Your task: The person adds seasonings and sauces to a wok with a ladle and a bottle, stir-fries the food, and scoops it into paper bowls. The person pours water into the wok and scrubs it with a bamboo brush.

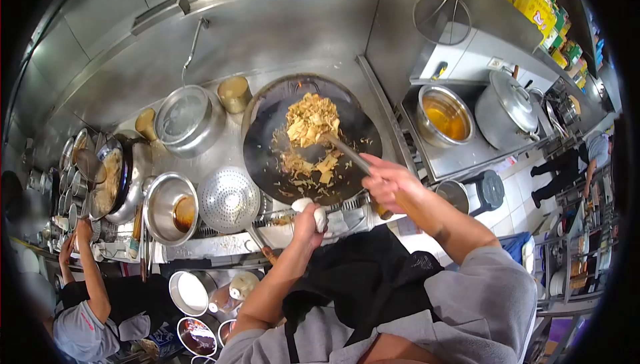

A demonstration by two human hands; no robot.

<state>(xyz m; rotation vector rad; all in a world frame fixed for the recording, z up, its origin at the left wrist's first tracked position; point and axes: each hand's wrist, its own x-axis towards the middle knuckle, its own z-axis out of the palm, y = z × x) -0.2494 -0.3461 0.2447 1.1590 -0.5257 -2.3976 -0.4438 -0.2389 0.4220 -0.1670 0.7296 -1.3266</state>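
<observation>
No wording can be read for certain. The yellow packages at upper right bear white marks edged in red, too blurred to make out. The black apron carries a small pale emblem, illegible, and the co-worker's grey shirt has tiny red lettering, likewise unreadable.

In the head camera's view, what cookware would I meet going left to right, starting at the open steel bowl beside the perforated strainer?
Open steel bowl → perforated strainer → wok → steel pot of amber liquid → large lidded pot.
</observation>
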